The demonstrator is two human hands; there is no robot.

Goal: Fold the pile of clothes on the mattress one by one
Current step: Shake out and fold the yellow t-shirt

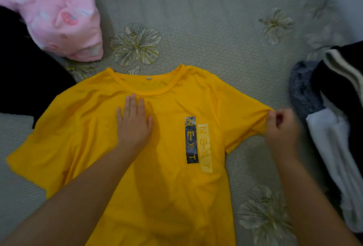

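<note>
The mattress (216, 10), grey-green with flower prints, is filling the view. The yellow T-shirt (167, 177) is lying face up at centre, collar toward 12 o'clock, its "NEXT" print just right of middle. A black garment (23, 80) is sitting at 9 o'clock, and a pink garment (62, 17) at 10 o'clock is partly overlapping it. At 3 o'clock, black, white and grey-blue clothes (337, 108) are lying stacked together. Your left hand (134, 124) is pressing flat on the shirt's chest below the collar, fingers straight and together. Your right hand (282, 127) is pinching the edge of the shirt's sleeve at 3 o'clock, its grip curled on the fabric.
</note>
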